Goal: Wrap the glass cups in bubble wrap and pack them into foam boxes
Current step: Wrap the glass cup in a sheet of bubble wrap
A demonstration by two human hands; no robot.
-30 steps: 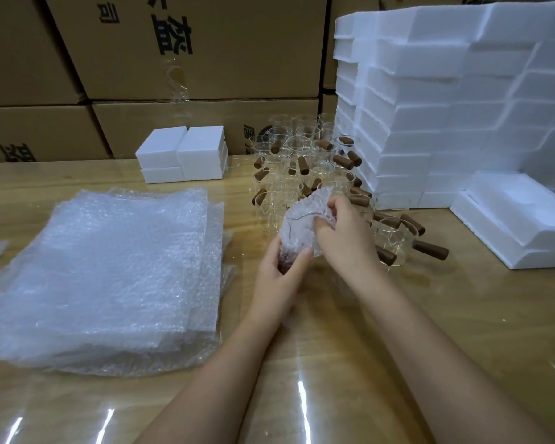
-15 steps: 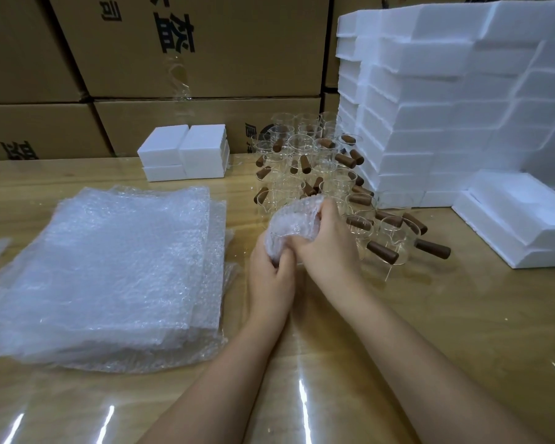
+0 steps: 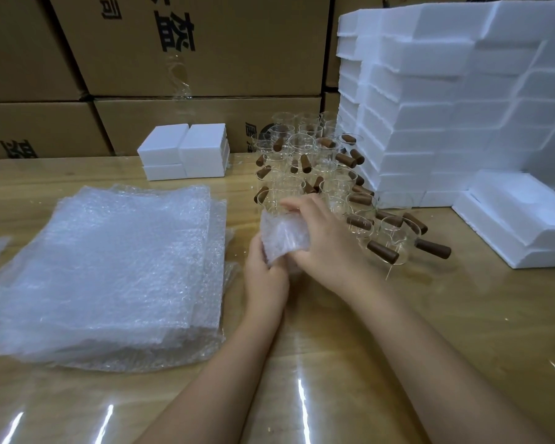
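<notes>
- Head view: wooden table (image 3: 462, 315), glossy top with light glare streaks along the near edge.
- Cardboard cartons (image 3: 237, 43) stacked along the far side, black print on their faces.
- Foam box stack (image 3: 446, 107) far right: white, many layers, stepped, standing on the table against the cartons.
- Bubble wrap sheets (image 3: 109, 267) in a thick flat pile on the left half of the table, edges ragged.
- Separate foam box (image 3: 519, 219) lying flat at the right edge, just in front of the big stack, recessed top showing.
- Small foam boxes (image 3: 186, 152), two side by side on lower slabs, at the back between the sheet pile and the cups.
- Glass cups (image 3: 305, 155): tight cluster mid-table, hard against the stack's left side. Clear bodies, brown handles (image 3: 433, 248) sticking out at mixed angles.
- Right hand (image 3: 324, 241): over the top and right of the bundle, fingers curled onto the wrap, thumb pinching it from below.
- Left hand (image 3: 265, 274): under and to the left of the bundle, fingers curled round it, gripping.
- Wrapped bundle (image 3: 282, 235): bubble wrap bunched between both hands, just in front of the cup cluster, right of the sheet pile. Cup inside not distinguishable through the wrap.
</notes>
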